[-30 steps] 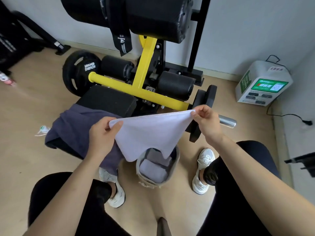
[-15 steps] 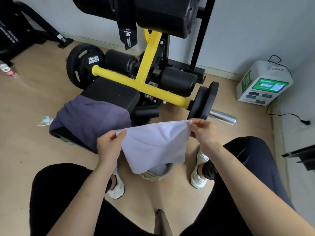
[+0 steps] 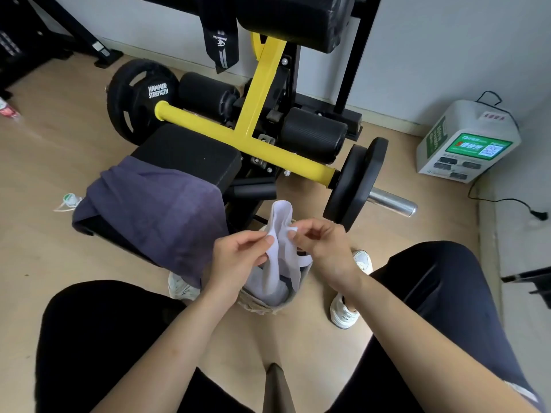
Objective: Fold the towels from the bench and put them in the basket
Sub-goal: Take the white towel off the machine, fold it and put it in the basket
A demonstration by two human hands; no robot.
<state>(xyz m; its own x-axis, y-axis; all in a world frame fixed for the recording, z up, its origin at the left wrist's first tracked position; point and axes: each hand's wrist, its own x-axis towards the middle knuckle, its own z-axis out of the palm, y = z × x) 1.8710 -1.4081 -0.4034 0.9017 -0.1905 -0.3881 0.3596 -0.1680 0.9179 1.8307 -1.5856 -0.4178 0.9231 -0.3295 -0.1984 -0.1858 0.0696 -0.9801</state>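
Observation:
A small white towel (image 3: 280, 234) hangs folded in half between my two hands, its lower part reaching into the basket. My left hand (image 3: 238, 257) pinches its top corners with thumb and fingers. My right hand (image 3: 322, 245) is right beside it, pinching the same top edge. The grey fabric basket (image 3: 268, 302) stands on the floor between my feet, directly below the hands, with a pale towel inside. A dark purple towel (image 3: 155, 210) lies draped over the near end of the black bench pad (image 3: 190, 150).
A yellow-framed weight machine (image 3: 262, 114) with black rollers and weight plates (image 3: 137, 99) stands behind the bench. Its steel bar end (image 3: 393, 204) sticks out at the right. A white charging box (image 3: 468, 141) sits by the wall. My white shoes (image 3: 346, 311) flank the basket.
My hands came together, bringing the towel's two top corners side by side, so the spread towel is now folded in half and hanging lower into the basket.

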